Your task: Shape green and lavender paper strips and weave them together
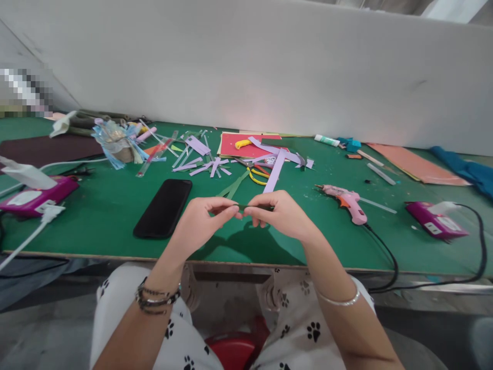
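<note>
Green strip [241,207] pinched between both hands near the desk's front edge

The left hand [204,216] and right hand [287,216] meet just above the desk [239,249], near the middle of its front edge. Each is closed in a pinch, thumb against forefinger, with the strip between the tips; a short bit shows in the small gap between them, and the fingers hide much of the rest.

The strip is thin, narrow and dark green — close in colour to the smooth desk top. Flat, paler green pieces [233,186] lie crossed just beyond the left fingers.

Past the hands, toward the back edge, scissors [258,177] with yellow handles lie partly under a straight lilac strip [276,172], which runs almost to the right hand. Red paper [231,144] lies flat farther back.

A black phone [163,208] with rounded corners rests beside the left hand. Toward the right end, a pink glue gun [348,200] lies on its side — its black cord drops over the front edge — with a purple power block [435,218] beyond it, nearer the right edge.
</note>
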The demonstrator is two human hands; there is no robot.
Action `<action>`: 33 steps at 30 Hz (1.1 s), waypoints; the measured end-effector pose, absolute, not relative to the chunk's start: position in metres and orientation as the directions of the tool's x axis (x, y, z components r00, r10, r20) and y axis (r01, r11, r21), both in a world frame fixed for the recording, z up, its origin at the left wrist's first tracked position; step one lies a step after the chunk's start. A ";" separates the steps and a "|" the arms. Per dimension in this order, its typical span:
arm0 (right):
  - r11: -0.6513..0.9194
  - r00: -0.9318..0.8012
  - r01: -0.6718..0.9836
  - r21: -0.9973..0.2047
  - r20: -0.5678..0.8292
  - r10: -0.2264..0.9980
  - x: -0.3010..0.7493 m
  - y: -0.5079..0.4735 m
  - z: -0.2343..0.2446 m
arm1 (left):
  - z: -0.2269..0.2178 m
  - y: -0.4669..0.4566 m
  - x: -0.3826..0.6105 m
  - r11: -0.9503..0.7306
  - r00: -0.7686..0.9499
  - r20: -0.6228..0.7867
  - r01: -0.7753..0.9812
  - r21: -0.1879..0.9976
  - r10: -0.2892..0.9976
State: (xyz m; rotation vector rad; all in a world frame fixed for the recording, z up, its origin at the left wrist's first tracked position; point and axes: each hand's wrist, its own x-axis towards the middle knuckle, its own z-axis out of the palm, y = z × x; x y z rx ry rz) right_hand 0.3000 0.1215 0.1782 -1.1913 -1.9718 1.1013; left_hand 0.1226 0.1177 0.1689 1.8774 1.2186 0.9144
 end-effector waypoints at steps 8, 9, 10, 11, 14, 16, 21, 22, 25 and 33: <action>0.267 -0.449 0.437 -0.859 0.049 0.892 0.303 0.122 0.179 | 0.171 0.118 0.119 -0.241 0.269 0.126 0.452 0.859 0.955; 0.272 -0.452 0.445 -0.853 0.049 0.891 0.303 0.122 0.179 | 0.171 0.118 0.119 -0.240 0.270 0.125 0.451 0.860 0.955; 0.279 -0.453 0.451 -0.848 0.052 0.890 0.303 0.122 0.179 | 0.170 0.118 0.118 -0.239 0.272 0.123 0.450 0.861 0.954; 0.289 -0.454 0.454 -0.843 0.060 0.889 0.303 0.123 0.179 | 0.169 0.118 0.118 -0.240 0.278 0.121 0.449 0.861 0.953; 0.322 -0.455 0.456 -0.830 0.094 0.886 0.304 0.123 0.178 | 0.167 0.119 0.116 -0.256 0.310 0.120 0.445 0.858 0.943; 0.330 -0.455 0.459 -0.825 0.101 0.885 0.304 0.124 0.178 | 0.167 0.120 0.115 -0.267 0.328 0.119 0.456 0.849 0.937; 0.316 -0.454 0.469 -0.825 0.082 0.887 0.304 0.124 0.177 | 0.170 0.120 0.115 -0.284 0.327 0.128 0.492 0.823 0.936; 0.313 -0.454 0.469 -0.826 0.079 0.888 0.303 0.124 0.177 | 0.170 0.120 0.115 -0.286 0.322 0.133 0.495 0.820 0.937; 0.304 -0.445 0.475 -0.826 0.073 0.893 0.303 0.124 0.178 | 0.169 0.120 0.116 -0.303 0.279 0.175 0.527 0.794 0.944; 0.254 -0.345 0.497 -0.830 0.079 0.935 0.316 0.126 0.182 | 0.171 0.122 0.109 -0.306 0.171 0.256 0.604 0.736 0.952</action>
